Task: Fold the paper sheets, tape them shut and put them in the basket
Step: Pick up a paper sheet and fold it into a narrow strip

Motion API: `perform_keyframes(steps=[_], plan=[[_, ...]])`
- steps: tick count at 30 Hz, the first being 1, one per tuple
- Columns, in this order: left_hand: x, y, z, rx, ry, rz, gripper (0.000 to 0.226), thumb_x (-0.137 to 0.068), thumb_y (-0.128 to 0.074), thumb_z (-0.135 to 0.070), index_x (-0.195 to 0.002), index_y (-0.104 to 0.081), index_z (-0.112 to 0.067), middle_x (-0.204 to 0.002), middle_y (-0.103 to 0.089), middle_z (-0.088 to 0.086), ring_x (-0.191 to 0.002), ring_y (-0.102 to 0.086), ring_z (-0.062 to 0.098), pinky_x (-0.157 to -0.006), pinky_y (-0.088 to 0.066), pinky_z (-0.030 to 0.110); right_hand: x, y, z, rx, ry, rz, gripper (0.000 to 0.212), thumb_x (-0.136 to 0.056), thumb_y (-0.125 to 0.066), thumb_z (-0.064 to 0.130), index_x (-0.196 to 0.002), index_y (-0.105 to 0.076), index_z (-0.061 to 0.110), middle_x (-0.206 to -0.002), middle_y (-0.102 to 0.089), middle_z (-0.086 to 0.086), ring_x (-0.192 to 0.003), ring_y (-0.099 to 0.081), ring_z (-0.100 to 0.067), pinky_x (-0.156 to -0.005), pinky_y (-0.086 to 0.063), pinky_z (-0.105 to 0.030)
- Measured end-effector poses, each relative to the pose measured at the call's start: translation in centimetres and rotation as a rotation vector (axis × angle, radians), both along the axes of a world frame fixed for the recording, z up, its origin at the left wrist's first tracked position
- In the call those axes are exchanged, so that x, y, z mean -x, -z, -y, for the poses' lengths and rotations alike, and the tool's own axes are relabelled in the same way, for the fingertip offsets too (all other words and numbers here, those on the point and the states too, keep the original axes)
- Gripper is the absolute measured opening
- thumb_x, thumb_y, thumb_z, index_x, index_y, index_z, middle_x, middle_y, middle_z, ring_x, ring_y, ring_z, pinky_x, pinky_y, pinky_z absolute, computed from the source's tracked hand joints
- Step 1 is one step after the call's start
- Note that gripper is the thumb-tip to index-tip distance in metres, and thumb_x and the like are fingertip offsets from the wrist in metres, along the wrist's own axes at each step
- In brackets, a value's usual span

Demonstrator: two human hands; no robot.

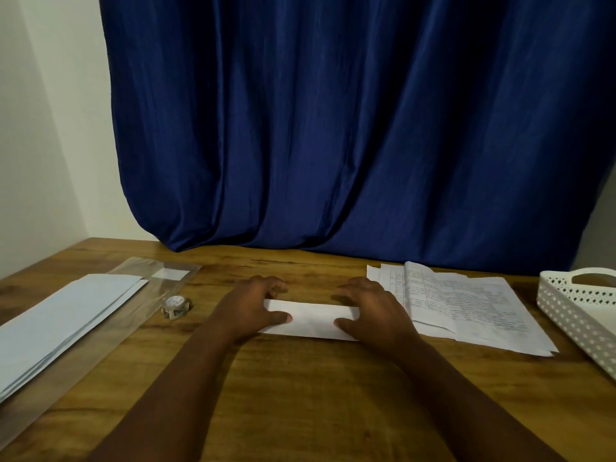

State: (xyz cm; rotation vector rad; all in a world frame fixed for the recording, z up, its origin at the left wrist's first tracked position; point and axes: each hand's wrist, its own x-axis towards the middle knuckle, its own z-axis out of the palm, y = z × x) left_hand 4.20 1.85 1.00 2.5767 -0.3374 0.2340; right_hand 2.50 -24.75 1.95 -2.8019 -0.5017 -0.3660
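Two hands: the left hand (248, 310) and the right hand (370, 308) both hold the ends of a folded white paper strip (311, 320), thumbs on top and fingers curled over its far edge.
Where the paper is: it lies flat on the brown wooden surface (300, 395), in the middle, between the two hands.
Step now: I think the fold is being pressed flat, before any tape goes on.
How to do it well: keep the edges lined up, press down hard, and slide the thumbs along the crease so the flap stays shut. One hand should keep the flap down while the other goes for the tape.
Tape: a small round roll of tape (176, 306) sits just left of the left hand, near enough to reach.
Basket: a white plastic basket with little holes (573, 311) stands at the far right, well apart from the strip.
In between: a loose pile of printed paper sheets (466, 301) lies between the strip and the basket, so the strip must be lifted over it.
Other things: a stack of plain white sheets (66, 311) on a clear plastic sleeve (140, 295) lies to the left; a dark blue curtain (333, 128) hangs behind.
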Motion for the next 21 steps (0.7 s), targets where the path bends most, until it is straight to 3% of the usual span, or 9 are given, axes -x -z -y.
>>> perform_keyframes(steps=[5, 7, 11, 13, 15, 17, 19, 21], plan=[[-0.2, 0.4, 0.4, -0.058, 0.065, 0.031, 0.026, -0.084, -0.079, -0.044, -0.11, -0.072, -0.045, -0.125, -0.058, -0.017, -0.121, -0.053, 0.007, -0.107, -0.048, 0.04, 0.6, 0.0, -0.5, 0.069, -0.167, -0.185, 0.062, -0.083, -0.061, 0.073, -0.133, -0.061, 0.037, -0.143, -0.053, 0.015, -0.129, -0.046, -0.007, -0.105, -0.042, -0.032], [-0.1, 0.4, 0.7, -0.061, 0.086, 0.014, 0.019, -0.088, -0.074, -0.047, -0.107, -0.072, -0.045, -0.124, -0.059, -0.019, -0.122, -0.052, 0.005, -0.108, -0.046, 0.042, 0.7, -0.1, -0.6, 0.114, -0.166, -0.168, 0.062, -0.084, -0.06, 0.072, -0.135, -0.059, 0.037, -0.143, -0.056, 0.015, -0.128, -0.049, -0.008, -0.101, -0.043, -0.03], [1.0, -0.7, 1.8, -0.043, 0.13, -0.034, 0.052, -0.079, -0.057, -0.084, -0.107, -0.075, -0.044, -0.114, -0.065, -0.025, -0.109, -0.058, -0.003, -0.097, -0.053, 0.039, 1.0, -0.9, -0.8, 0.119, -0.177, -0.114, 0.043, -0.095, -0.052, 0.058, -0.129, -0.065, 0.034, -0.127, -0.069, 0.011, -0.109, -0.062, -0.009, -0.09, -0.051, -0.027], [1.8, -1.6, 2.3, -0.056, 0.132, -0.062, 0.062, -0.065, -0.064, -0.09, -0.107, -0.073, -0.045, -0.107, -0.068, -0.026, -0.1, -0.061, -0.004, -0.089, -0.056, 0.033, 1.4, -1.1, -1.0, 0.031, -0.164, -0.12, 0.033, -0.1, -0.049, 0.05, -0.119, -0.069, 0.033, -0.106, -0.072, 0.011, -0.091, -0.064, -0.007, -0.079, -0.052, -0.026], [2.4, -2.2, 2.7, -0.094, 0.121, -0.034, 0.057, -0.061, -0.078, -0.079, -0.107, -0.072, -0.046, -0.1, -0.07, -0.027, -0.093, -0.063, -0.005, -0.083, -0.057, 0.03, 1.5, -1.1, -1.0, -0.028, -0.136, -0.099, 0.032, -0.101, -0.046, 0.045, -0.117, -0.071, 0.031, -0.097, -0.071, 0.011, -0.084, -0.063, -0.007, -0.075, -0.052, -0.025], [2.6, -2.7, 2.8, -0.059, 0.061, 0.036, 0.041, -0.069, -0.085, -0.058, -0.105, -0.072, -0.045, -0.099, -0.07, -0.026, -0.092, -0.063, -0.004, -0.084, -0.058, 0.031, 1.4, -1.2, -0.7, -0.099, -0.111, -0.092, 0.029, -0.101, -0.048, 0.041, -0.113, -0.072, 0.03, -0.099, -0.071, 0.011, -0.086, -0.063, -0.007, -0.07, -0.05, -0.023], [2.5, -3.1, 2.7, 0.119, -0.001, 0.11, 0.033, -0.075, -0.087, -0.041, -0.105, -0.072, -0.041, -0.103, -0.07, -0.023, -0.095, -0.063, -0.002, -0.085, -0.057, 0.03, 1.3, -1.3, -0.5, -0.242, -0.089, -0.114, 0.021, -0.099, -0.052, 0.035, -0.099, -0.073, 0.031, -0.096, -0.069, 0.012, -0.087, -0.062, -0.007, -0.067, -0.048, -0.023], [2.3, -3.6, 2.5, 0.407, -0.043, 0.153, 0.036, -0.076, -0.089, -0.032, -0.108, -0.072, -0.033, -0.104, -0.071, -0.018, -0.095, -0.065, 0.002, -0.078, -0.055, 0.024, 1.5, -1.9, -0.6, -0.44, -0.074, -0.132, 0.025, -0.099, -0.052, 0.031, -0.08, -0.069, 0.027, -0.088, -0.069, 0.007, -0.084, -0.062, -0.009, -0.07, -0.051, -0.033]])
